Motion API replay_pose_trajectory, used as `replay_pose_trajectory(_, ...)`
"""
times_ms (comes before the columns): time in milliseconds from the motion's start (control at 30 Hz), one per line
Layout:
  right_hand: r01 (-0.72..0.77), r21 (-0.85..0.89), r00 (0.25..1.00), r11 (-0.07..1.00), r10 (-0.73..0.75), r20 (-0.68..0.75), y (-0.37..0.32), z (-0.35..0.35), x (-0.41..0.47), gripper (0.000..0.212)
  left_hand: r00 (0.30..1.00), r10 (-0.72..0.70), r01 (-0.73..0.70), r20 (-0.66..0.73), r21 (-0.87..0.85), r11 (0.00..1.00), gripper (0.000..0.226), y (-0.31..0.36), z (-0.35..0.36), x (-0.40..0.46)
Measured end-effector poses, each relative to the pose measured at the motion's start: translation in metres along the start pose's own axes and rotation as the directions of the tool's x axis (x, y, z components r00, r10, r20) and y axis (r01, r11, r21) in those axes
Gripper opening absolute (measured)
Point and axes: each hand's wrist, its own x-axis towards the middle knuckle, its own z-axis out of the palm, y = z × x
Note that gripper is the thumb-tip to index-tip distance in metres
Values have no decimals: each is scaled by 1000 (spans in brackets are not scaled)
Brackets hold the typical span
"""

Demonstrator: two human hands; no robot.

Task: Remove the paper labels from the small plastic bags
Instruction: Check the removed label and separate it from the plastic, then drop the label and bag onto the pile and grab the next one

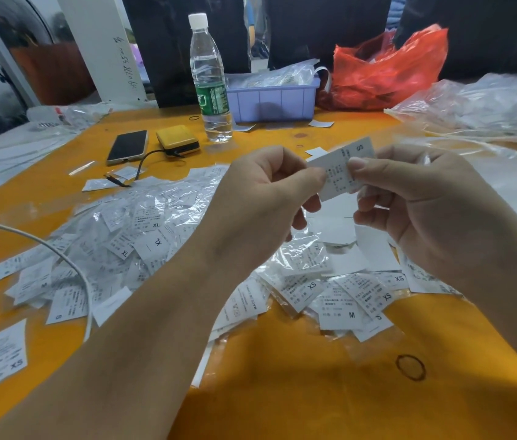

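Observation:
Above the orange table (298,376) both hands hold one small white paper label marked S (344,168). My left hand (260,198) pinches its left end between thumb and fingers. My right hand (409,201) pinches its right part with the thumb on top. Whether a clear bag is still around the label I cannot tell. Below the hands lies a wide heap of small plastic bags with labels (143,236), printed XL, XS, M and S, spreading to the right (355,296).
At the back stand a water bottle (209,81), a purple bin (273,98) and a red plastic bag (387,71). A phone (127,147) and yellow power bank (177,140) lie left of centre. Clear bags (479,106) pile at right. A white cable (70,265) crosses the heap.

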Motion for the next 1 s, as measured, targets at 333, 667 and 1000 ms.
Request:
replay_pose_trajectory(333,-71,11,990,997,69,119,6,0,-3,20,987,-85,114,140,-215,970,21,-7,0,3)
replay_pose_trajectory(667,-158,-7,954,987,154,257,-1,-4,-1,16,989,-113,133,100,-222,966,15,-6,-5,6)
replay_pose_trajectory(1000,-40,-360,997,932,59,43,-2,-10,3,17,922,-290,318,259,-77,945,12,-3,-22,11)
